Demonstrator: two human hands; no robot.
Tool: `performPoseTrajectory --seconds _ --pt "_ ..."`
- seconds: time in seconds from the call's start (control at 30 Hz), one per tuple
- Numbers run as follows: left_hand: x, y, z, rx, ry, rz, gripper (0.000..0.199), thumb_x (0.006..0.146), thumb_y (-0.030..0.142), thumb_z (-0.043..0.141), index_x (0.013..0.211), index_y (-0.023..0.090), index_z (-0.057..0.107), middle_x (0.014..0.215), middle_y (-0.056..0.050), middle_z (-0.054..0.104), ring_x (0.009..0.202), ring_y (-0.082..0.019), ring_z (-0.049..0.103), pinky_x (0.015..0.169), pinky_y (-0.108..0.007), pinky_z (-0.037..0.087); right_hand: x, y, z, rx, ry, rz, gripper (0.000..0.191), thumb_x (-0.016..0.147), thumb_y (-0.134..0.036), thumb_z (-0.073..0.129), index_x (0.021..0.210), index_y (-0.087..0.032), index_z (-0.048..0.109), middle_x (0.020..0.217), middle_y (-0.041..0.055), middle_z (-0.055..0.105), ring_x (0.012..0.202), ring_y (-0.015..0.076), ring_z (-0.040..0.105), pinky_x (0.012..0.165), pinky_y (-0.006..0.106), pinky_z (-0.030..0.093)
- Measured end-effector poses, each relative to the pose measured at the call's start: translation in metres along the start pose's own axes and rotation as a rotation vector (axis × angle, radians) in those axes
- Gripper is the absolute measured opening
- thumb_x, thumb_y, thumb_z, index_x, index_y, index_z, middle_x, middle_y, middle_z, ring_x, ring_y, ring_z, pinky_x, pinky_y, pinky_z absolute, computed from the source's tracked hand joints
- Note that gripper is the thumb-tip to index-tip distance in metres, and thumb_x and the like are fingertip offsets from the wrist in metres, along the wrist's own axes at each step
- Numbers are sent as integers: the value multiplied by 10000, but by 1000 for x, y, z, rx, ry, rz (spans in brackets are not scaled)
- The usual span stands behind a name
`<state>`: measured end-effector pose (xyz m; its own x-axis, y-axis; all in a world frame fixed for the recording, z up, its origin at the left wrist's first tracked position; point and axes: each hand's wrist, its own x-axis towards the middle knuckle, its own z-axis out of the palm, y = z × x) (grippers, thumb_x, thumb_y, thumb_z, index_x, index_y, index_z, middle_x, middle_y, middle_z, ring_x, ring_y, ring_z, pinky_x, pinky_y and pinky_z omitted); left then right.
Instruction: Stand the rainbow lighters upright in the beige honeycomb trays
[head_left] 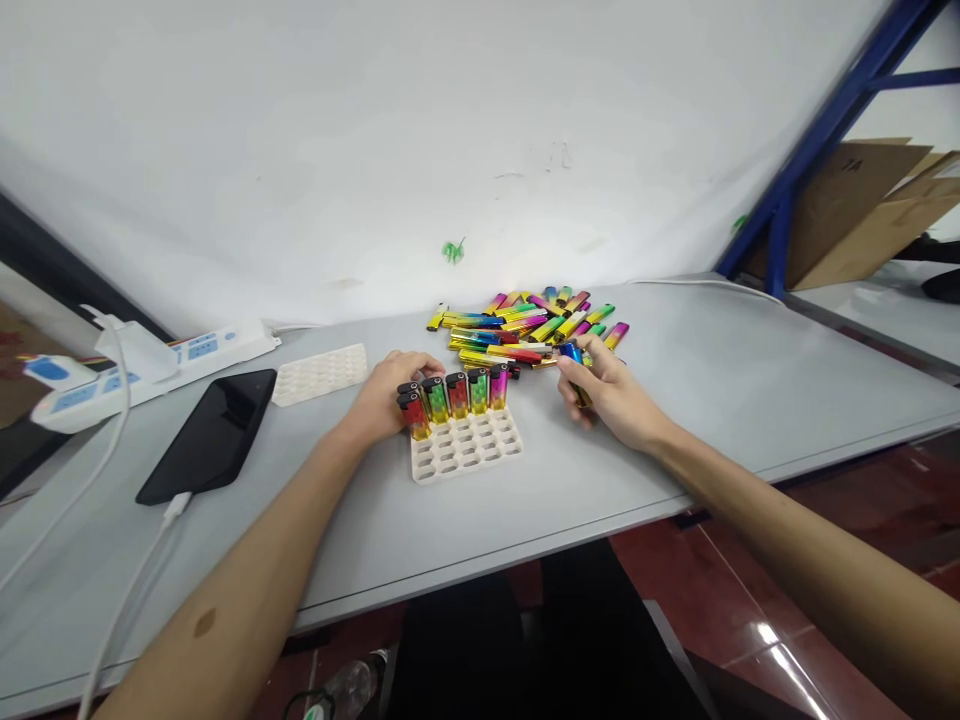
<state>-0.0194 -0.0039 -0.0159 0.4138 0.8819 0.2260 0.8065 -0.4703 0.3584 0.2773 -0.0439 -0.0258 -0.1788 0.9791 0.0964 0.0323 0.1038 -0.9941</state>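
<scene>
**Right Hand Grasps a Blue Lighter Beside a Partly Filled Tray**

The person works at a grey table (735,380) with two bare hands. The right hand (611,392) grasps one blue lighter (572,353) between the thumb and the fingers; it is in the air or near the table surface, which one cannot be told. This place is to the right of a white tray (466,475) and just in front of a loose pile of lighters (517,325) of many shiny colours.

In the tray, several upright lighters (458,397) with black tops stand along the far side, and one red lighter (415,415) stands nearer, at the left end. The left hand (388,392) is bent around this left end. Its fingertips are partly hidden, so whether it grips something cannot be told.

Farther left lie a second white tray (322,373), a black phone (210,435) with a cable, and a power strip (206,347).
</scene>
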Motion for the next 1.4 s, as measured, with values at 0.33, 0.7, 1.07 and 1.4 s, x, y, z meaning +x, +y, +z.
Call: performPoseTrajectory --seconds 0.33,0.7,1.07,1.4 --pt "-1 -3 1 9 -1 31 340 698 226 549 1021 193 651 990 -41 714 938 -243 581 804 -337 454 8 2 -4 223 74 152 525 924 -558 418 533 -210 371 432 -74 213 387 63 122 385 233 111" --pt "1 0 0 23 -6 35 315 705 252 567 1003 202 651 981 -40 709 928 -243 587 812 -340 449 8 3 -4 194 46 121 532 900 -618 436 547 -224 374 438 -72 221 395 73 121 395 243 106" --pt "0 2 -2 17 -20 12 310 716 256 568 1011 207 650 997 -43 710 950 -247 584 813 -335 454 9 8 -5 127 48 115 517 915 -569 423 530 -230 354 447 -62 216 400 79 122 403 251 113" --pt "0 -1 -1 -1 -20 24 312 709 215 572 1013 204 644 988 -40 705 951 -237 576 808 -323 446 -3 -4 0 -162 50 -146 389 936 -564 476 832 -201 571 723 2 512 610 130 443 552 269 369"
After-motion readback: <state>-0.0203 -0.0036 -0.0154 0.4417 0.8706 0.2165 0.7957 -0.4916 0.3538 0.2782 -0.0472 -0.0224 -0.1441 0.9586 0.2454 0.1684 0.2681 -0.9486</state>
